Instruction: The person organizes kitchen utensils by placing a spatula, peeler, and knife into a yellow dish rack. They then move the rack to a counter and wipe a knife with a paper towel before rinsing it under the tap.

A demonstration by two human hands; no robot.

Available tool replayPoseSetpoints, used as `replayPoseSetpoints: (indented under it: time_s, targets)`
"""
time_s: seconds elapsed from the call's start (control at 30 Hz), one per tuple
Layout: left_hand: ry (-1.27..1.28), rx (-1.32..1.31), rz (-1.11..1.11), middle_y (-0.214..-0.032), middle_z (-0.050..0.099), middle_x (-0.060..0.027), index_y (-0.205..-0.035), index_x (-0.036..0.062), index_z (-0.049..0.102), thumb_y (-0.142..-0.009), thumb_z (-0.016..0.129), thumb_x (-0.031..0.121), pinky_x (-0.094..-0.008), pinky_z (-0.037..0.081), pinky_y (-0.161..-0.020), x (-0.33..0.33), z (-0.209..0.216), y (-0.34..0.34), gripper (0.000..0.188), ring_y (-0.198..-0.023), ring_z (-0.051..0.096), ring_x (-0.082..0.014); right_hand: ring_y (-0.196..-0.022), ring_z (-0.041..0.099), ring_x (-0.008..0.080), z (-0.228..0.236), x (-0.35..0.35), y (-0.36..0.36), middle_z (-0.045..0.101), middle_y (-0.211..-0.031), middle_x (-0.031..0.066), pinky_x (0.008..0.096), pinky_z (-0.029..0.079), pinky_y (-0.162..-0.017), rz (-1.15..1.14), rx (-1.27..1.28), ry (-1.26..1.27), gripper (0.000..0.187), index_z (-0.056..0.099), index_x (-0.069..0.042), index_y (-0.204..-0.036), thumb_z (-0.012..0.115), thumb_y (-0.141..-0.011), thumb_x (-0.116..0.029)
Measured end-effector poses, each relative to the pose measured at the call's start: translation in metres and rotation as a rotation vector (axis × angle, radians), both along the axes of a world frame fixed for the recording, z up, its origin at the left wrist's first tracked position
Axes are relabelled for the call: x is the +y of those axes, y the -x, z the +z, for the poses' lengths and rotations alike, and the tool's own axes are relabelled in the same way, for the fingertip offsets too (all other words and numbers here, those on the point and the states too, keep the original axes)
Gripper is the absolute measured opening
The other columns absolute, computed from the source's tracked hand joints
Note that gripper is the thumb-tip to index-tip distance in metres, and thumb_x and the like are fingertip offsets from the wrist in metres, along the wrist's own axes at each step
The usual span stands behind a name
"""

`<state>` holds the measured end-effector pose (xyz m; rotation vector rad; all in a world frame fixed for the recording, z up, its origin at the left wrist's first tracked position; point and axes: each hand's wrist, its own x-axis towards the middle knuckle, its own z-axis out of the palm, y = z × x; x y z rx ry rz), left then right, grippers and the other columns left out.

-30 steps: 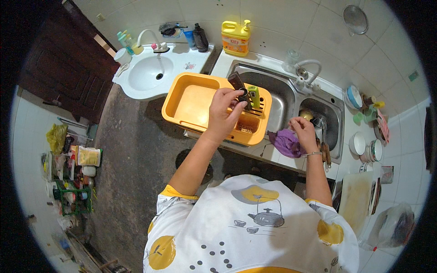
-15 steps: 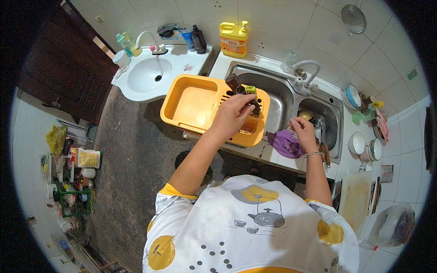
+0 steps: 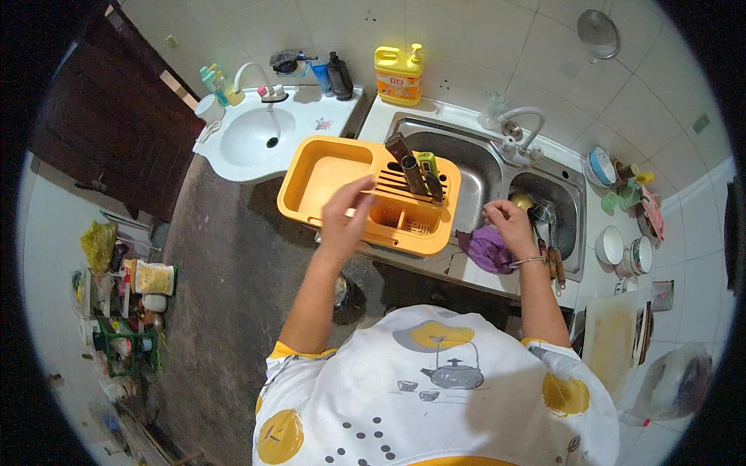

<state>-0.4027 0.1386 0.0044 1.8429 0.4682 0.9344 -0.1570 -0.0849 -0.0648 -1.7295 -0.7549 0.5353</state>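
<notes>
Fingers of the left hand (image 3: pixel 343 221) spread loosely, thumb apart, gripping nothing, by the front rim of the rack (image 3: pixel 330 169); hard to tell if touching it. Fingers of the right hand (image 3: pixel 509 220) bent downward, close over the cloth (image 3: pixel 489 250), purple and bunched on the counter (image 3: pixel 461 266); cannot tell whether pinching it. Around the right wrist, a thin bracelet (image 3: pixel 529 262). As for the rack: at the counter's left end, partly over the large bowl (image 3: pixel 475 172) of the sink, partly jutting out above the floor. Orange-yellow all over, long and round-cornered, with a broad smooth tray at left, a slotted panel at right, and small compartments along the front, parted by a thin divider, one with a grated floor. Upright or leaning on the slotted side, dark handles (image 3: pixel 410 172), one flat, one round and hollow-ended, next to a green handle (image 3: pixel 427 161), lower parts hidden. Farther back, a yellow jug (image 3: pixel 399 76).
</notes>
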Motion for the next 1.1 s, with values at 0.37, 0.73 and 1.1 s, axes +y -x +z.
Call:
replayPoseSetpoints:
  time_s: [0.37, 0.73, 1.1]
  targets:
    - [-0.265, 0.372, 0.755, -0.119, 0.053, -0.0172, -0.128, 0.0021, 0.045, -0.085, 0.059, 0.021, -0.0377, 0.039, -0.094, 0.125, -0.07, 0.078, 0.048, -0.112, 0.049, -0.0294, -0.085, 0.054, 0.0118, 0.022, 0.036, 0.049, 0.061, -0.098, 0.0066, 0.0271, 0.046, -0.072, 0.041, 0.157, -0.06, 0.03, 0.058, -0.002, -0.11, 0.059, -0.086, -0.021]
    - [0.439, -0.013, 0.393, -0.103, 0.061, -0.0108, -0.116, -0.0051, 0.053, -0.087, 0.056, 0.018, -0.0302, 0.045, -0.08, 0.135, -0.094, 0.074, 0.037, -0.091, 0.059, -0.0184, -0.102, 0.057, 0.0216, 0.08, 0.071, 0.054, 0.059, -0.113, 0.0131, 0.0319, 0.045, -0.086, 0.152, -0.415, -0.111, 0.041, 0.054, -0.006, -0.119, 0.062, -0.083, -0.024]
    - [0.469, -0.068, 0.4, -0.099, 0.061, -0.0097, -0.112, -0.0051, 0.054, -0.088, 0.055, 0.016, -0.0281, 0.046, -0.077, 0.122, -0.081, 0.07, 0.032, -0.086, 0.059, -0.0163, -0.091, 0.058, 0.0144, 0.105, 0.107, 0.039, 0.063, -0.098, 0.0087, 0.027, 0.046, -0.081, 0.324, -0.221, -0.055, 0.029, 0.057, -0.003, -0.113, 0.053, -0.088, -0.017]
